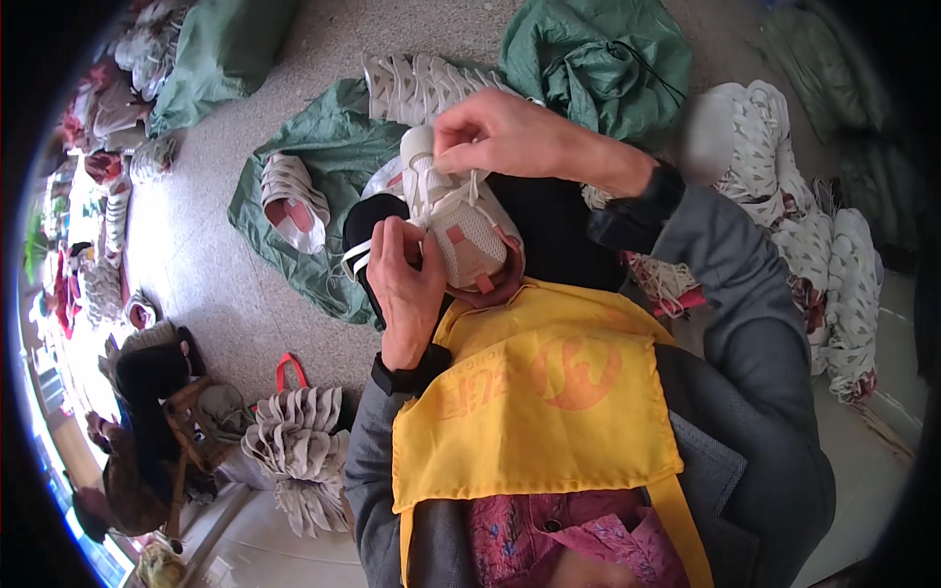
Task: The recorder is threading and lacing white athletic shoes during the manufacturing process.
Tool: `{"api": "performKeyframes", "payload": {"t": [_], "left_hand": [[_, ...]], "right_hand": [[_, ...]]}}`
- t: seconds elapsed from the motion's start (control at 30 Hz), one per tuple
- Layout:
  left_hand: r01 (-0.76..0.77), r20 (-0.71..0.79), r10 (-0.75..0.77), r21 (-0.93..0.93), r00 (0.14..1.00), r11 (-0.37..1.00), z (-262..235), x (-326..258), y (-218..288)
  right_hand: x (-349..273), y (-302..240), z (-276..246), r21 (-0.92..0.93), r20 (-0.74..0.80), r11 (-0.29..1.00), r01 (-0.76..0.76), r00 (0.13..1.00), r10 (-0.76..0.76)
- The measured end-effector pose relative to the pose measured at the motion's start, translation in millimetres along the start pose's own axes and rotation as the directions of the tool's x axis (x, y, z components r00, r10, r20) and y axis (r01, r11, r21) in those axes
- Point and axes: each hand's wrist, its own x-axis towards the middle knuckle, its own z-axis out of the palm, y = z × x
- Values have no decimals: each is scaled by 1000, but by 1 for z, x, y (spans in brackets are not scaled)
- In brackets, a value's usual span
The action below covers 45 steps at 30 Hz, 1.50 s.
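a: shoe upper (pixel 461 230) is on the person's lap, just past the top edge of the yellow apron (pixel 529 402). white mesh, pink patches, dark collar.

b: hands?

a: left hand (pixel 407 284) wrapped round the near side of the upper, thumb on the mesh, closed on it. right hand (pixel 505 132) above the toe end, fingertips pinched tight on the white lace (pixel 469 191).

b: risk?

a: my read: the lace is thin and only held at the fingertips. pull too hard and it slips out of the pinch or drags through an eyelet. also a loose lace end (pixel 355 257) hangs off the left side of the upper, could snag under the left hand. can't tell which eyelet it's in, too small.

b: the upper itself?

a: soft, no last inside as far as i can see. may fold under the left thumb and twist the lacing row.

b: around?

a: green sack (pixel 323 167) spread on the floor ahead, one more upper (pixel 292 201) lying on it. bundle of white uppers (pixel 421 88) at the sack's far edge. crumpled green bag (pixel 598 59) behind the right hand. stacks of uppers (pixel 833 274) along the right. fanned grey pieces (pixel 299 446) by the left knee, red strap (pixel 287 370) beside them.

b: anything blocking?

a: nothing between the hands. the right forearm sleeve (pixel 745 284) crosses over the right-side stacks, a reach there would brush them.
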Motion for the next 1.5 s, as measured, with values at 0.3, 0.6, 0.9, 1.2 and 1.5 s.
{"api": "performKeyframes", "payload": {"t": [0.3, 0.6, 0.9, 1.2, 1.5], "left_hand": [[203, 241, -59, -630, 969, 749, 13, 6, 16], [234, 295, -72, -559, 953, 795, 5, 8, 2], [404, 73, -462, -617, 884, 675, -105, -32, -76], [502, 31, -772, -776, 635, 382, -314, -137, -248], [209, 20, -209, -32, 978, 977, -122, -34, -86]], "right_hand": [[-4, -14, 22, 222, 97, 963, -152, 986, 133], [-24, 23, 20, 559, 49, 808, -185, 980, 191], [-114, 70, -47, 489, -21, 797, -355, 908, 418], [-334, 194, -256, 757, -522, 652, -42, 560, 643], [-154, 93, -98, 70, -353, 871, -487, 804, 478]]}}
